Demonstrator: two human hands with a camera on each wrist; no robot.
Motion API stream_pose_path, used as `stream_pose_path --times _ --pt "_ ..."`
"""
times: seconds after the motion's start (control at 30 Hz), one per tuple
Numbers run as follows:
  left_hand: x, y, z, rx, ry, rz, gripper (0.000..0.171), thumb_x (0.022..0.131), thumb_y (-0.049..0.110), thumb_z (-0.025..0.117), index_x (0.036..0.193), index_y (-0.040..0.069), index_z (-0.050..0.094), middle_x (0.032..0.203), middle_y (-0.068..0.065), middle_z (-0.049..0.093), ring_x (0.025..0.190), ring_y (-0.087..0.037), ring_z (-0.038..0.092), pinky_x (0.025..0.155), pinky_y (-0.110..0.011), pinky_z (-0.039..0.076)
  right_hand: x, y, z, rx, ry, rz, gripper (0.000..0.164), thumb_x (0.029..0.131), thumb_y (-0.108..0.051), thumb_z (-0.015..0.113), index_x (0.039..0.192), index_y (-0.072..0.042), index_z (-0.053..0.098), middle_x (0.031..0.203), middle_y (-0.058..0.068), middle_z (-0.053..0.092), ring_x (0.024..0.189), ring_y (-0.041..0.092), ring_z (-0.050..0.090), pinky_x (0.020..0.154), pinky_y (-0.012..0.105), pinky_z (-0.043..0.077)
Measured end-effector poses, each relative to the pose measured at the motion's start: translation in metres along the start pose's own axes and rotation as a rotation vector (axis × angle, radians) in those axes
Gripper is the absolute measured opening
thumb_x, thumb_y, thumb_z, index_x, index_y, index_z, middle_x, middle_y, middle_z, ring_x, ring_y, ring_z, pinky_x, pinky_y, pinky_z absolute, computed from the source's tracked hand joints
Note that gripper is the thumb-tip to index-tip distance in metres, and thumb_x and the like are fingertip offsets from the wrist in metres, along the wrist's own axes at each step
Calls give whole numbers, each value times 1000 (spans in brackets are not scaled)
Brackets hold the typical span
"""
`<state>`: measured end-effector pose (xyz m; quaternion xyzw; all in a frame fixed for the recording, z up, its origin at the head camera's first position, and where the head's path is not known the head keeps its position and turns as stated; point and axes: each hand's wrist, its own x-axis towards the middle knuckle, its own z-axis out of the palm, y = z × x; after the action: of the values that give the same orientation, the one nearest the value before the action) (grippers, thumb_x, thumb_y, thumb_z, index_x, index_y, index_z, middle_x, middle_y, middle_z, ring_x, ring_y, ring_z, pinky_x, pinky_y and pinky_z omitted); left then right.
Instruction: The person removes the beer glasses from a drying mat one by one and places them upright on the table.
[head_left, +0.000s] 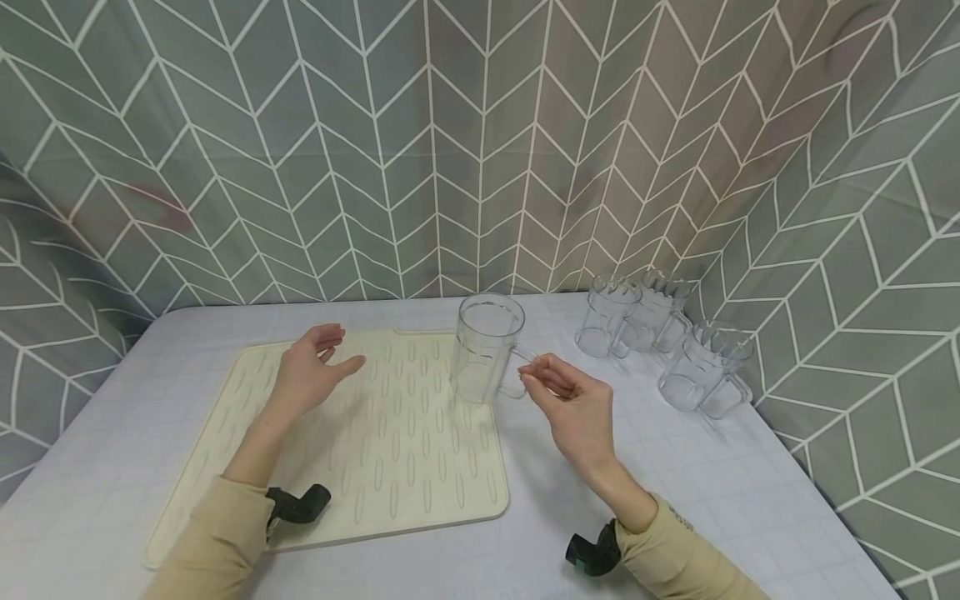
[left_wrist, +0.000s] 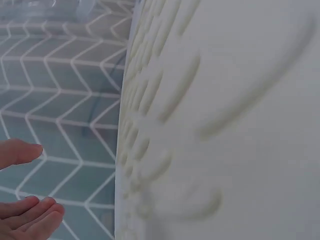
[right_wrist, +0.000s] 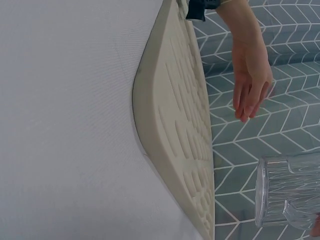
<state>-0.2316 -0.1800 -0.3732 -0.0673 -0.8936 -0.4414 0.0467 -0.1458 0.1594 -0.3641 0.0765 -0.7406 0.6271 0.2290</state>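
Note:
A clear glass mug [head_left: 480,358] is held upright over the right edge of the cream ridged mat [head_left: 420,508]. My right hand [head_left: 573,408] pinches its handle between thumb and fingers; the right wrist view shows the mug [right_wrist: 287,187] raised off the mat, with just a fingertip at its handle. Above the mat's left half hovers my left hand [head_left: 311,375], thumb spread from the fingers and nothing in it. That left hand [right_wrist: 252,77] also shows in the right wrist view, fingers pointing toward the mug.
Three more clear mugs stand at the back right of the white-covered table [head_left: 555,525]: a left one [head_left: 606,317], one beside it [head_left: 651,321] and a nearer one [head_left: 701,371]. A patterned curtain [head_left: 450,150] closes off the back and both sides.

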Motion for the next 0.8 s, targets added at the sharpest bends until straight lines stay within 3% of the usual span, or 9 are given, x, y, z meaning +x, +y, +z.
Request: stream_pose_path --times 0.27,0.47,0.63,0.8 --pt "2 -26 -41 64 60 -107 72 97 29 66 146 -14 34 142 -35 45 134 -48 44 112 -53 43 1 3 -1 -28 0 -33 12 85 -1 77 97 -1 74 94 15 77 90 13 75 79 22 62" --pt "-1 -44 -65 140 -4 -187 82 99 45 58 148 -13 29 146 -37 40 134 -53 39 107 -63 41 3 5 -3 -36 6 -28 11 86 -3 78 96 -3 75 93 13 77 92 20 75 80 21 61" --pt "-2 -61 -80 204 -52 -253 84 100 50 51 148 -14 27 148 -38 35 135 -53 36 107 -65 39 4 6 -7 -43 17 -4 11 85 -4 78 96 -3 76 93 13 77 91 18 75 81 22 61" --pt "-6 -74 -90 186 -78 -320 88 101 53 48 150 -15 21 151 -39 27 137 -56 30 108 -67 37 4 9 -13 -50 31 -4 11 86 -5 78 97 -3 75 94 14 77 90 12 74 80 21 61"
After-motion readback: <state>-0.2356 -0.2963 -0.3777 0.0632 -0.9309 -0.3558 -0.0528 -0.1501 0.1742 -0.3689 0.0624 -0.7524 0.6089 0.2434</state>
